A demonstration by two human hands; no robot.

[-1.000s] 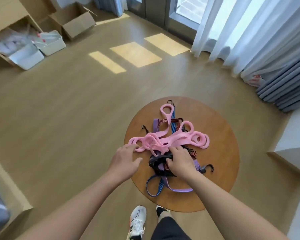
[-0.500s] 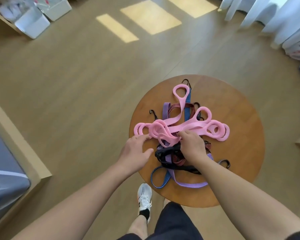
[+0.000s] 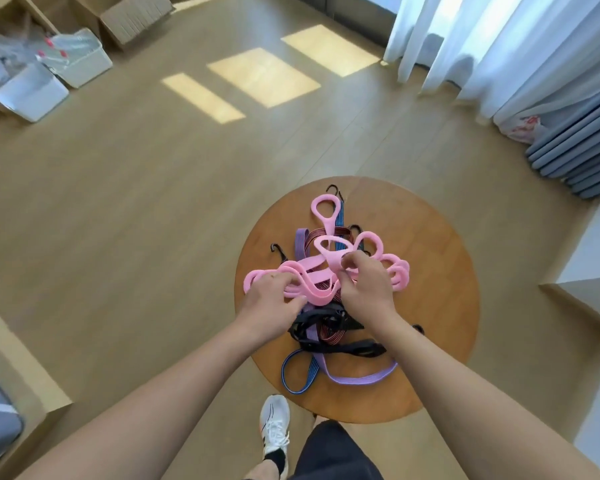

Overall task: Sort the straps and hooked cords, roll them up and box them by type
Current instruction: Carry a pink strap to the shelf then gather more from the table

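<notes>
Standing over a round wooden table [image 3: 440, 278], a person works both hands into a tangled heap of straps and hooked cords. At the far left of the room, two white plastic bins [image 3: 32, 93] sit by an open wooden shelf unit, one holding clear bottles with red caps; an open cardboard box [image 3: 136, 15] stands just behind them, its contents not visible. On the table, the pink looped strap [image 3: 324, 216] sprawls across the top of the pile, its far loop reaching toward the table's back edge. The left hand [image 3: 272, 306] grips the strap's left coils, fingers curled over them. The right hand [image 3: 366, 289] pinches a pink loop near the middle, thumb and fingers closed on it. Beneath and nearer the person lie a black strap [image 3: 354, 348], a purple strap [image 3: 361, 379] and a blue hooked cord [image 3: 295, 375], with black hooks [image 3: 278, 249] poking out at the pile's edges.
</notes>
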